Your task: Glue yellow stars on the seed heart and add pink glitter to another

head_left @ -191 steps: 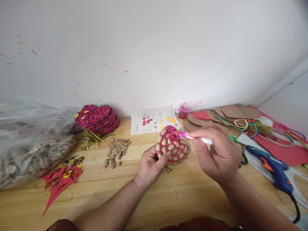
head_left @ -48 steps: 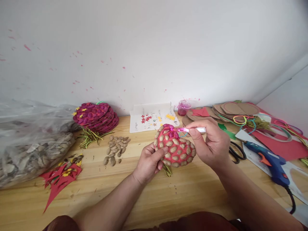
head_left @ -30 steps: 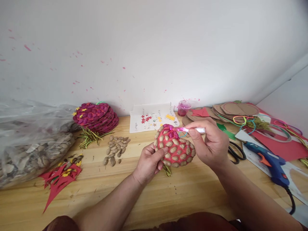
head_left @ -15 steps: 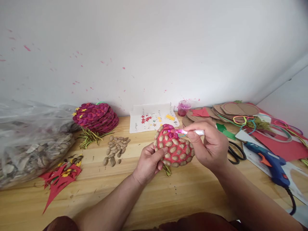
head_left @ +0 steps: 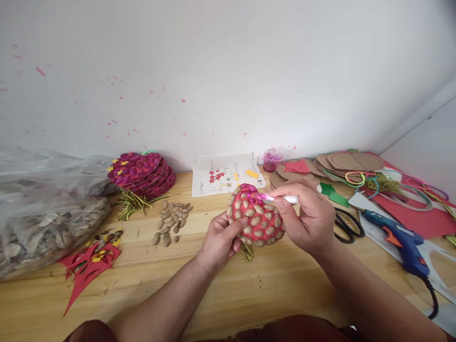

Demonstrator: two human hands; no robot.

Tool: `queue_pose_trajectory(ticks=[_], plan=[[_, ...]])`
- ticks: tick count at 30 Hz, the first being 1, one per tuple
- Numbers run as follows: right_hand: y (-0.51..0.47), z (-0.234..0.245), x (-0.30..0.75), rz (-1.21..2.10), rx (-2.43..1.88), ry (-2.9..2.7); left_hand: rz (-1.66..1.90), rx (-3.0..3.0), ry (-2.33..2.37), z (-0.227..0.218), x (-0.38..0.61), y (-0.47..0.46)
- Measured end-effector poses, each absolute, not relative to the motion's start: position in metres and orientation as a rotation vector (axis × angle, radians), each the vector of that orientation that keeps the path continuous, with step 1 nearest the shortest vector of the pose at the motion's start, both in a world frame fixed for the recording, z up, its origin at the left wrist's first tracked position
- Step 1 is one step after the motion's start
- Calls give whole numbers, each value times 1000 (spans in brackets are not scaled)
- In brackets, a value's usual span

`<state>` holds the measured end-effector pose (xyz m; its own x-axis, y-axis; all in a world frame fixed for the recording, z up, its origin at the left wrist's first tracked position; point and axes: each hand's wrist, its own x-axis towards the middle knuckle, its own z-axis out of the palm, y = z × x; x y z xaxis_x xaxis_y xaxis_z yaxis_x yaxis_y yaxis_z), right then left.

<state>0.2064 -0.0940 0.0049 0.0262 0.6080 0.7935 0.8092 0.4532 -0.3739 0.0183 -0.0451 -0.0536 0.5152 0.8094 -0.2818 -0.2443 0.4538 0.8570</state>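
Observation:
My left hand [head_left: 220, 240] grips the lower left edge of a red round craft piece [head_left: 255, 216] covered with peanut shells, held tilted above the wooden table [head_left: 228, 289]. My right hand [head_left: 309, 221] pinches a small white-handled brush [head_left: 281, 198], its pink tip touching the glittery pink shells at the top of the piece. Green strands stick out beneath the piece.
A stack of finished magenta pieces [head_left: 142, 174] lies at the back left, loose peanut shells [head_left: 171, 222] beside it, a clear bag of shells [head_left: 46, 209] far left. A pink glitter cup [head_left: 272, 159], a star sheet [head_left: 225, 179], scissors [head_left: 347, 228] and a blue glue gun [head_left: 399, 240] lie right.
The brush tip has slid leftward and down across the top shells, and my right hand has come lower over the piece. My left hand has stayed still.

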Motion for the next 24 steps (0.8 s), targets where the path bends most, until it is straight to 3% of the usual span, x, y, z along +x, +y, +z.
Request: queue_pose_trajectory(ticks=[24], plan=[[-94, 7, 196, -282, -1186, -1821, 710, 983, 809, -61, 18, -46]])
